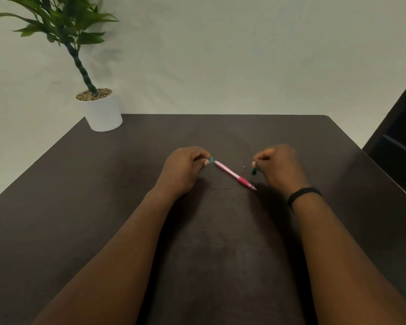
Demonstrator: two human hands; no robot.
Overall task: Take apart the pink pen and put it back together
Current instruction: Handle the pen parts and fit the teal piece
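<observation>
Dark table [103, 184] against a pale wall; white pot [103, 113] holds pebbles and a plant. Pink pen [234, 175] lies mid-table, between left hand [183, 170] pinching a teal cap [211, 159] and right hand [279, 167] pinching a green piece [253, 171].

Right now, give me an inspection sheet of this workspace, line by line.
Surface: dark brown table, matte, bare across the near half.
Job's things: pink pen lying diagonally on the table, tip toward the right hand; a thin dark rod lies just in front of it; a tiny part sits beside the barrel, too small to identify.
Clutter: nothing seen.
Hands: left hand pinches a small teal piece at the pen's rear end; right hand pinches a small dark green piece, black wristband on that wrist.
Cables: nothing seen.
Surroundings: potted plant at the far left corner, pale wall behind, dark furniture at right.
</observation>
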